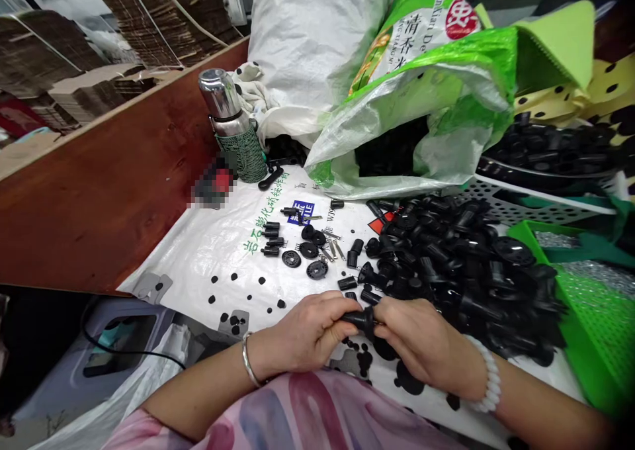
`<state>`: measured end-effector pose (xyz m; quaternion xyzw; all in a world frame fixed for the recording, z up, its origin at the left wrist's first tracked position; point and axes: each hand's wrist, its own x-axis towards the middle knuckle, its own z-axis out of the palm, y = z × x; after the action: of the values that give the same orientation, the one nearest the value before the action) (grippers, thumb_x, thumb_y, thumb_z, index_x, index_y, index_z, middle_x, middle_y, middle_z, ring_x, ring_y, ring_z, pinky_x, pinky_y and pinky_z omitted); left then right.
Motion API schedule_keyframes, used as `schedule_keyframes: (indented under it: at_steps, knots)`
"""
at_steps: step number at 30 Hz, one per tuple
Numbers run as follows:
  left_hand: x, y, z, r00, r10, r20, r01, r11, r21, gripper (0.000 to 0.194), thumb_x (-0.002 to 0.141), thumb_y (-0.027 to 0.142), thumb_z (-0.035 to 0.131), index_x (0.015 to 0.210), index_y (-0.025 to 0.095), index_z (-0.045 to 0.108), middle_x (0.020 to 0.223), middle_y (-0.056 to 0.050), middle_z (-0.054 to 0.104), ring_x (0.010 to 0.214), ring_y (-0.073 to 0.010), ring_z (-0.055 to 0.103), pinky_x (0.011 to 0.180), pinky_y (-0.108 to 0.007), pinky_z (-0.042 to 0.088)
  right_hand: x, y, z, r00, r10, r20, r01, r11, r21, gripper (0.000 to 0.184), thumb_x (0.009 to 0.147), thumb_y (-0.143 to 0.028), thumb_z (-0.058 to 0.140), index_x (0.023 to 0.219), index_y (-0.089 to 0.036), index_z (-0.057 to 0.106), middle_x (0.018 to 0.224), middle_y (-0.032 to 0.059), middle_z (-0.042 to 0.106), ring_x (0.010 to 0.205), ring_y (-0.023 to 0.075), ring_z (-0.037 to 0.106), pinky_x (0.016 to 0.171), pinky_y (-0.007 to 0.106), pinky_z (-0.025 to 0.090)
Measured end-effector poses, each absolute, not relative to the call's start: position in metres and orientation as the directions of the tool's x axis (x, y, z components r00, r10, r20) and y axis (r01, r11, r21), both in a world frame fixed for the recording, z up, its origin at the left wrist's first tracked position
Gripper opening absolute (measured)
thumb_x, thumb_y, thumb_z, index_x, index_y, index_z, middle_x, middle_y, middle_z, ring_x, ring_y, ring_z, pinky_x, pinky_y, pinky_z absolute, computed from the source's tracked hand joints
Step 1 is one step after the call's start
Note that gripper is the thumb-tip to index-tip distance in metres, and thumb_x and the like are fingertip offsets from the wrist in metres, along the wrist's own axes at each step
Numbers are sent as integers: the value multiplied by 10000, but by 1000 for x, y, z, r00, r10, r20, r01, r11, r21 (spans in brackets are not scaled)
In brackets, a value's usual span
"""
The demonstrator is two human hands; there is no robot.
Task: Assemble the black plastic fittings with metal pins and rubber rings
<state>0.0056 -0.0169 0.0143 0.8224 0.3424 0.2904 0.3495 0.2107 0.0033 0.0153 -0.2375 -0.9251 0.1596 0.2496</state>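
Note:
A black plastic part with a round, flared end (366, 320) is held between my two hands, low over the white sheet. My left hand (315, 331) pinches its narrow end between thumb and fingers. At the flared end, my right hand (426, 341) is closed; a small metallic glint shows there, partly hidden by the fingers. Just beyond the hands lie loose black cylinders (348, 283), black slotted discs (317, 269) and thin metal strips (338, 249). A large heap of similar black parts (446, 265) spreads beside my right hand.
A green basket (585, 324) with shiny small pieces stands at the right. Behind are an open green-and-white sack (461, 66), a white sack (317, 40) and a thermos (233, 126). A reddish wooden board (124, 172) borders the left; bundled cardboard (149, 23) lies past it.

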Motion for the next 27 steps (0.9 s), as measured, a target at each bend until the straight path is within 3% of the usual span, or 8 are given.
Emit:
schedule_keyframes:
  at_steps: [5, 8, 12, 16, 20, 23, 25, 27]
  knots:
    - [9, -13, 20, 459, 821, 340, 337, -515, 788, 221, 871, 226, 470, 1066, 140, 529, 780, -58, 576, 692, -140, 507, 634, -245, 424, 215, 10, 22, -656, 679, 329, 381, 674, -633, 114, 905, -218, 372, 893, -181, 479, 656, -5, 520, 552, 108, 495, 514, 219, 398]
    - [9, -11, 20, 443, 804, 396, 380, -569, 729, 243, 859, 226, 493, 1081, 131, 522, 754, -56, 570, 663, -141, 489, 610, -254, 415, 219, 9, 22, -581, 736, 349, 409, 634, -656, 146, 883, -238, 435, 1008, -181, 485, 702, -1, 541, 558, 105, 512, 521, 222, 419]
    - [12, -11, 17, 452, 784, 426, 429, -610, 666, 250, 858, 222, 491, 1092, 137, 509, 747, -57, 572, 655, -147, 490, 598, -267, 420, 219, 6, 17, -579, 737, 349, 390, 626, -675, 365, 842, -267, 521, 1182, -162, 439, 895, 64, 564, 624, 115, 527, 581, 250, 470]
    - [14, -11, 16, 454, 791, 411, 415, -596, 688, 269, 849, 225, 511, 1106, 145, 500, 793, -66, 589, 688, -152, 516, 628, -278, 442, 217, 5, 17, -613, 719, 327, 381, 632, -674, 380, 834, -241, 548, 1194, -183, 444, 975, 72, 586, 661, 109, 556, 570, 216, 481]
    - [9, -9, 16, 422, 832, 361, 413, -530, 740, 356, 842, 222, 528, 1182, 154, 450, 868, -72, 590, 736, -148, 529, 692, -294, 460, 241, 15, 31, -465, 748, 473, 619, 657, -431, 359, 822, -277, 568, 1162, -193, 492, 1005, 88, 610, 826, 171, 599, 678, 258, 483]
    - [2, -8, 13, 385, 850, 360, 446, -512, 734, 306, 845, 201, 520, 1145, 144, 489, 862, -75, 581, 759, -149, 534, 696, -293, 459, 272, 29, 43, -202, 723, 661, 924, 365, -117, 405, 787, -357, 600, 1137, -160, 545, 939, 112, 646, 780, 212, 612, 674, 303, 463]
    - [-1, -6, 10, 366, 858, 360, 468, -504, 726, 264, 847, 192, 516, 1104, 134, 520, 861, -81, 581, 762, -149, 535, 692, -290, 459, 287, 38, 47, -167, 723, 670, 984, 169, 63, 446, 786, -430, 573, 1111, -124, 571, 948, 151, 658, 834, 273, 606, 667, 346, 440]
    - [-4, -5, 8, 353, 867, 351, 488, -491, 722, 238, 849, 188, 509, 1078, 127, 539, 865, -86, 583, 761, -149, 538, 692, -289, 461, 292, 43, 48, -192, 739, 646, 980, 112, 163, 463, 790, -469, 545, 1092, -120, 579, 1016, 162, 650, 881, 302, 595, 674, 371, 421]
